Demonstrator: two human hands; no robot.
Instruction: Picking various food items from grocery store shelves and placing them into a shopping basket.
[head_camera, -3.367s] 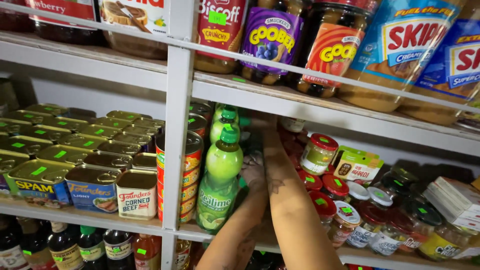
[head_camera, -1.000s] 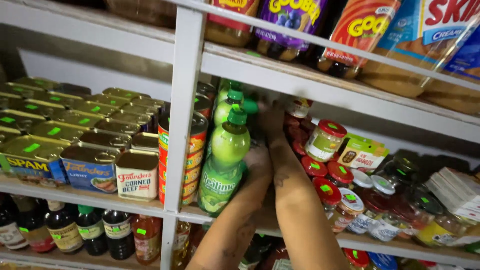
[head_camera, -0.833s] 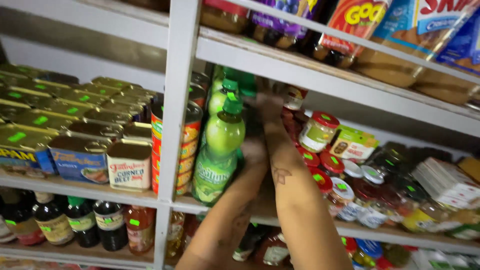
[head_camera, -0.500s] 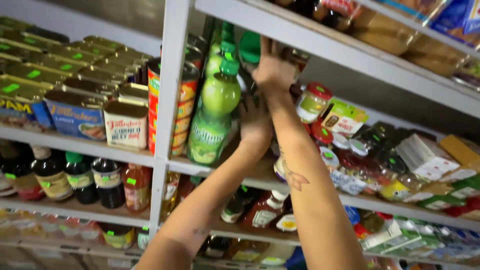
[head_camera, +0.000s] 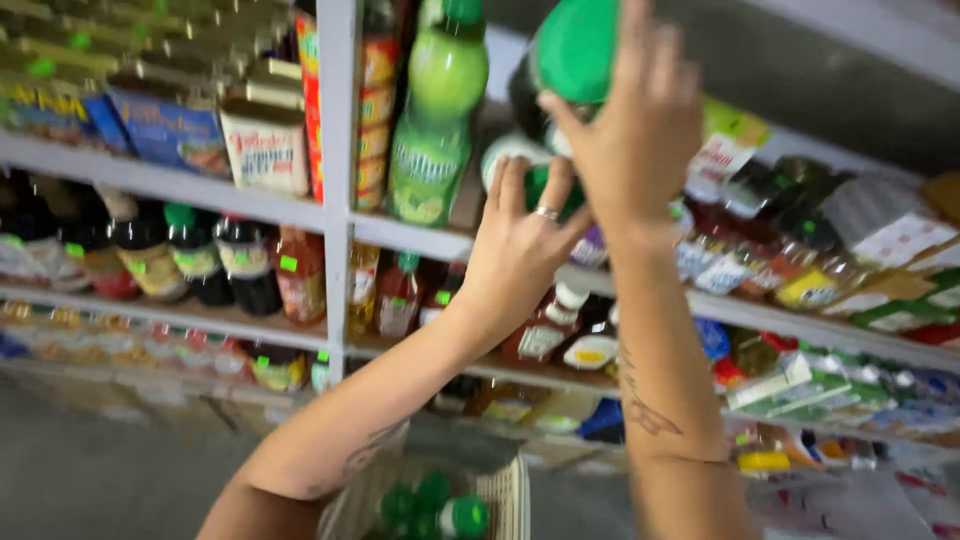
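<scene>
My right hand (head_camera: 632, 125) is wrapped around the top of a dark bottle (head_camera: 522, 152) that has a broad green cap (head_camera: 575, 45), held out in front of the shelf. From below, my left hand (head_camera: 520, 245), with a ring on one finger, cups the bottle's lower end. The bottle is tilted and partly hidden by both hands. Just left of it a light green plastic bottle (head_camera: 436, 120) stands on the white shelf board (head_camera: 410, 235).
A white upright post (head_camera: 338, 190) divides the shelves. Stacked cans (head_camera: 372, 100) and boxed tins (head_camera: 262, 145) sit to the left, dark sauce bottles (head_camera: 195, 265) below. Small jars and packets (head_camera: 790, 260) fill the right. A basket (head_camera: 500, 500) with green-capped bottles (head_camera: 435, 505) hangs below my arms.
Both hands have drawn the dark green-capped bottle out from behind the light green bottles, toward me and upward. The view has tilted down and moved closer, which brings the basket into sight.
</scene>
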